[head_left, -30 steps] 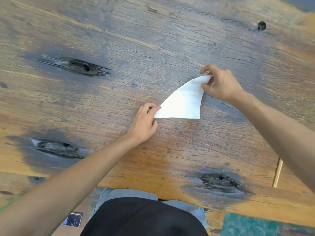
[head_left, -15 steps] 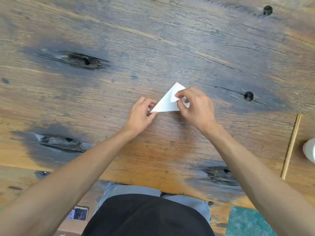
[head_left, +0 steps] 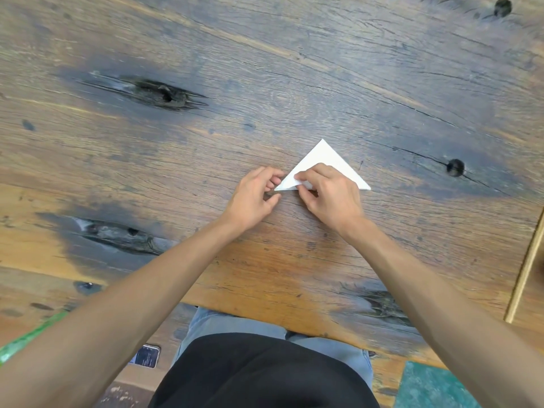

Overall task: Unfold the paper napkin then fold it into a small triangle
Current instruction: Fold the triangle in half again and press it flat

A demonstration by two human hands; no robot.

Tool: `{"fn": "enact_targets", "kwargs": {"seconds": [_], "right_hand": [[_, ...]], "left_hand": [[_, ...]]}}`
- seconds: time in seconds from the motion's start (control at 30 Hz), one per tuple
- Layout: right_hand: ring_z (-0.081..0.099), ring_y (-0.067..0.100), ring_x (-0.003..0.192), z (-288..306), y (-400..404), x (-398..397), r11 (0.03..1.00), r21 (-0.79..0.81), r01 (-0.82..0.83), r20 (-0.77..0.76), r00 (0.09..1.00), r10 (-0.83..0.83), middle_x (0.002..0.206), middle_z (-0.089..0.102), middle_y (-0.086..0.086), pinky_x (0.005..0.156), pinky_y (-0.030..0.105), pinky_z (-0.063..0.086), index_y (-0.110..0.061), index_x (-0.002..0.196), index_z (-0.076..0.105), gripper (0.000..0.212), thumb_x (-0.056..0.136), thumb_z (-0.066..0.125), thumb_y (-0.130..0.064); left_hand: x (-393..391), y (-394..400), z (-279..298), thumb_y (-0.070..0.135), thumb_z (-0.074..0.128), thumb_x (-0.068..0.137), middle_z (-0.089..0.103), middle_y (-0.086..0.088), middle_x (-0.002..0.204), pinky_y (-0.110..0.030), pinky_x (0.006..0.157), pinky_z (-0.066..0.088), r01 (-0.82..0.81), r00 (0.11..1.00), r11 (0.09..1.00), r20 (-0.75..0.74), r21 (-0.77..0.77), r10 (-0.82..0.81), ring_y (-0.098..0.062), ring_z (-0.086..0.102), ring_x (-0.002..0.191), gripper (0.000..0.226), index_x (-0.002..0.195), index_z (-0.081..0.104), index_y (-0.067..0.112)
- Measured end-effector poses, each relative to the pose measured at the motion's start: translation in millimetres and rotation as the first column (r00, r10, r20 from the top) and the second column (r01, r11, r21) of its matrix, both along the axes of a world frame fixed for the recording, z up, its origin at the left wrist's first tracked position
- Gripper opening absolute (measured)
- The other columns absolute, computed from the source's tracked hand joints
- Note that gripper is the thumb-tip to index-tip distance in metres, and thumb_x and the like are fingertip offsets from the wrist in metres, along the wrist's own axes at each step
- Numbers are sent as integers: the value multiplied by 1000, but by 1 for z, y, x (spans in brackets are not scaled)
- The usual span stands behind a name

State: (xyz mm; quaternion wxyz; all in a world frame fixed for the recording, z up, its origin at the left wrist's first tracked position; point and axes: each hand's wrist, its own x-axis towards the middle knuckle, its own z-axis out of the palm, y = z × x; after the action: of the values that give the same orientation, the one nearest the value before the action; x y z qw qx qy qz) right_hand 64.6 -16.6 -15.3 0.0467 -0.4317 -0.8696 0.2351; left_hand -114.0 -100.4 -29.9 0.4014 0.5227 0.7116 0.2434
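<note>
Left hand (head_left: pixel 253 198), fingers curled, fingertips at the left corner of the paper napkin (head_left: pixel 323 164), seemingly pinning that point so layers stay aligned; actual pinch can't be told. Napkin lies flat as a white triangle mid wooden table (head_left: pixel 176 142). Right hand (head_left: pixel 329 198) covers its lower middle, fingers bent and pressing the paper, probably to set the crease.

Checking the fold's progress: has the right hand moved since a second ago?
Yes. The right hand has come in from the napkin's far corner toward the left hand, away from the round knot.
</note>
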Motion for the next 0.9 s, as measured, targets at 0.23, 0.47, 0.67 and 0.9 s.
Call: {"fn": "enact_targets", "kwargs": {"seconds": [0.23, 0.47, 0.67, 0.9], "right_hand": [[73, 24, 86, -7, -1, -5, 998, -31, -50, 35, 998, 51, 108, 73, -3, 61, 30, 48, -22, 111, 80, 22, 92, 77, -31], [74, 23, 90, -9, -3, -2, 994, -74, -83, 52, 995, 87, 118, 69, -4, 60, 37, 57, -22, 116, 79, 25, 95, 72, -35], [73, 22, 87, -10, -4, 0, 993, -72, -88, 53, 994, 92, 116, 69, -4, 56, 33, 55, -21, 115, 79, 26, 95, 73, -36], [58, 28, 134, -9, 5, 16, 996, 86, -18, 81, 997, 11, 148, 62, 4, 101, 43, 48, -11, 144, 62, 44, 104, 57, -28]], "left_hand": [[-1, -2, 0, 1, 76, 85, 64, -9, 111, -30, 93, 56, -12, 1000, 1000, 18, 1, 12, -19, 64, 99, 41, 124, 65, 6], [-3, -4, 0, 4, 73, 88, 61, -4, 112, -26, 92, 55, 33, 999, 999, 12, 37, -33, -11, 59, 96, 39, 126, 66, 8], [-4, -8, 0, 13, 66, 96, 63, -9, 117, -44, 93, 54, 189, 969, 979, -177, 76, -174, -23, 62, 102, 26, 120, 72, 5], [5, -2, 10, 22, 62, 94, 61, -13, 123, -48, 82, 53, 344, 873, 934, -400, 98, -280, -31, 58, 104, 28, 117, 69, 9]]}}
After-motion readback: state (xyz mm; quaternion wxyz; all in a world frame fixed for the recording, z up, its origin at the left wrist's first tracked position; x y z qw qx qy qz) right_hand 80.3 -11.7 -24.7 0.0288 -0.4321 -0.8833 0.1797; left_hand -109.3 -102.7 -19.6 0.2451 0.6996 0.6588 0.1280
